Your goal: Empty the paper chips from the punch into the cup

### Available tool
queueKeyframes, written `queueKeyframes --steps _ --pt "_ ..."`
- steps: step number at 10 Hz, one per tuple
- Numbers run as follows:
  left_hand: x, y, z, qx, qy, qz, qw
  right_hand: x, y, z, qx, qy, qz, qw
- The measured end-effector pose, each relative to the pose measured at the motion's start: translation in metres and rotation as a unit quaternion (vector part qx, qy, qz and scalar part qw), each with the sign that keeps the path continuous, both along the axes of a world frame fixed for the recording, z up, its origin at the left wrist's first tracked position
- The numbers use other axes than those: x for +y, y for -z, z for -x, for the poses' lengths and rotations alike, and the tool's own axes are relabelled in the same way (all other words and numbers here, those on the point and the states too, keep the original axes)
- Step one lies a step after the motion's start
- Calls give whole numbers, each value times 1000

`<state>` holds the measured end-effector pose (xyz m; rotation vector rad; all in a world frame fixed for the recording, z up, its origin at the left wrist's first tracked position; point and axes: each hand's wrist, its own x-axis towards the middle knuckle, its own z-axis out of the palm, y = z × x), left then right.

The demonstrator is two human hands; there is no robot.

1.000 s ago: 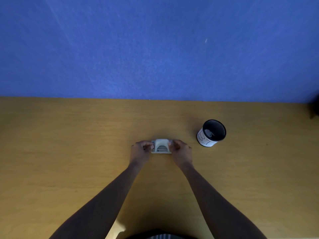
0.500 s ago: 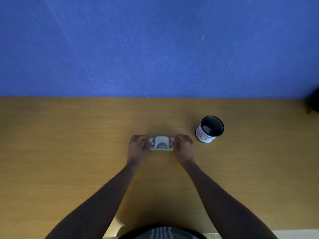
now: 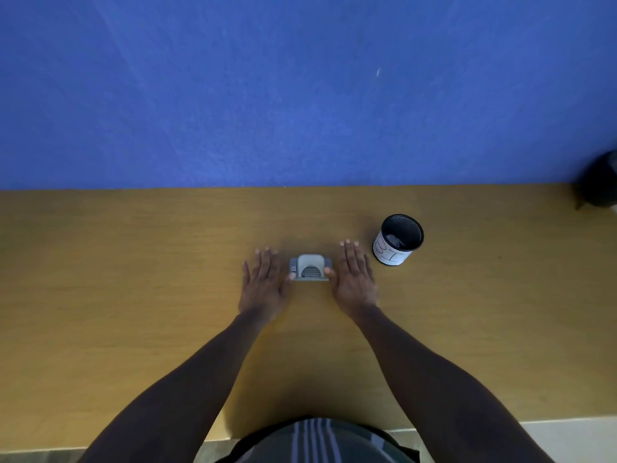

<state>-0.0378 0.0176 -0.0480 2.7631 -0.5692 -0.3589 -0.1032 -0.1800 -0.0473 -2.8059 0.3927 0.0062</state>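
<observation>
A small grey hole punch (image 3: 310, 268) sits on the wooden table (image 3: 133, 279) in the middle of the view. My left hand (image 3: 263, 284) lies flat on the table just left of it, fingers spread, thumb close to the punch's left end. My right hand (image 3: 354, 279) lies flat just right of it, thumb at the punch's right end. Neither hand grips the punch. A cup (image 3: 398, 239) with a black inside and a white wrap with black marks stands upright to the right of my right hand.
A blue wall (image 3: 300, 95) rises behind the table's far edge. A dark object (image 3: 599, 185) sits at the far right edge of the table. The table's near edge runs just in front of my striped shirt (image 3: 314, 439).
Both hands have let go of the punch's ends and opened flat on the table on either side of it. The punch and the cup have stayed in place.
</observation>
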Motion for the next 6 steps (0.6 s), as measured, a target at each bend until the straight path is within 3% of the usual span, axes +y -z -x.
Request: queueKeyframes --steps 4,6 --pt "11 -17 14 -88 21 -6 996 9 -5 28 12 43 56 997" --pt "8 -44 -14 -165 34 16 986 -7 -37 -1 -60 35 79 994"
